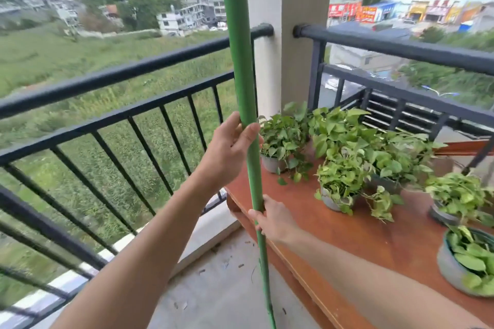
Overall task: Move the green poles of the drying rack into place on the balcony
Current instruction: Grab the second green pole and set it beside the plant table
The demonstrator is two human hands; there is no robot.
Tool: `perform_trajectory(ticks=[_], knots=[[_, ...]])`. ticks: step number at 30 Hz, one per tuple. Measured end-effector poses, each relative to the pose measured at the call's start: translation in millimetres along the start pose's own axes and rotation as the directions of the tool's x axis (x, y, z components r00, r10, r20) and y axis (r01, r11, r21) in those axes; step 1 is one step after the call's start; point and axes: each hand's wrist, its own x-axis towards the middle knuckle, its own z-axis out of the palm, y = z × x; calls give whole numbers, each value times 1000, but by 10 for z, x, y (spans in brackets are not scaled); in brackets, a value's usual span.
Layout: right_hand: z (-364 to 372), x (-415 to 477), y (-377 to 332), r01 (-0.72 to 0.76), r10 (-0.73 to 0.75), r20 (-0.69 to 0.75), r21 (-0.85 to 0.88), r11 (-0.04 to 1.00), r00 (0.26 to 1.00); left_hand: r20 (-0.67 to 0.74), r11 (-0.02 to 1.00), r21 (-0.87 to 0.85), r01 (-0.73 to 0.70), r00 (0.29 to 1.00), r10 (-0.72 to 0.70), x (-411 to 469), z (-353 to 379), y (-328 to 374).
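Observation:
A long green pole [239, 61] stands almost upright in the middle of the view, running from the top edge down to the balcony floor near the bottom. My left hand [230, 145] grips it about halfway up, fingers wrapped around the shaft. Lower down, my right hand [272, 218] is closed around the thinner part of the same pole, next to the corner of the wooden table. The pole's top end is out of view.
A black metal railing [112, 125] runs along the left and continues on the right of a white corner pillar [283, 43]. A brown wooden table [369, 235] at the right carries several potted green plants [344, 176]. Bare concrete floor [222, 294] lies below.

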Motion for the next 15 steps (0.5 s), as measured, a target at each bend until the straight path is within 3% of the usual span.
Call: perform_trajectory(ticks=[8, 15], knots=[[291, 737, -311, 69, -80, 190, 61, 996, 979, -166, 989, 46, 142, 977, -133, 340, -409, -356], [469, 1228, -583, 88, -94, 213, 38, 995, 972, -176, 986, 21, 163, 972, -157, 688, -793, -566]])
